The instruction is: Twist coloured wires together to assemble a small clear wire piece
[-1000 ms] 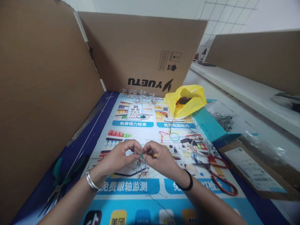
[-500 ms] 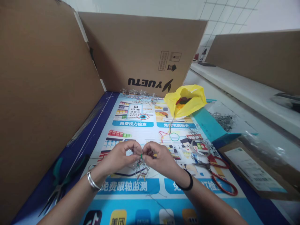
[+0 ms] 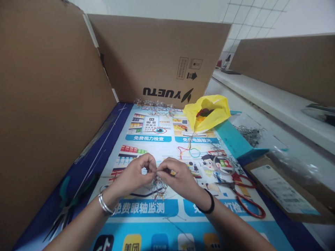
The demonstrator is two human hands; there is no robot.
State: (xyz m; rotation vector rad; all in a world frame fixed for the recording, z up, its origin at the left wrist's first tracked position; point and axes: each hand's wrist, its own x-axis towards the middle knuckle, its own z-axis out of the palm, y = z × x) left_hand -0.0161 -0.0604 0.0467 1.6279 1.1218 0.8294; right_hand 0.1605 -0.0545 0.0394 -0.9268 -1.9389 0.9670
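Both hands meet fingertip to fingertip over the middle of the printed sheet. My left hand (image 3: 138, 172) is closed in a pinch, with a silver bangle on its wrist. My right hand (image 3: 178, 174), a black band on its wrist, pinches right beside it. Below the fingertips hangs a tangled bundle of thin silvery wires (image 3: 159, 190) with red and yellow bits in it. What lies exactly between the fingertips is too small to make out. Right of the hands are red-handled scissors (image 3: 237, 190) and a clear tape roll (image 3: 223, 164).
Green-handled pliers (image 3: 66, 202) lie at the left. A yellow bag (image 3: 208, 111) with coloured thread stands at the back, its strands (image 3: 190, 150) trailing forward. Wire pieces (image 3: 157, 107) lie along the cardboard wall (image 3: 157, 59). A labelled carton (image 3: 288, 188) sits at the right.
The left fingertips have shifted slightly up and left, and the right ones slightly up. The green bit seen between the fingertips before is now hidden.
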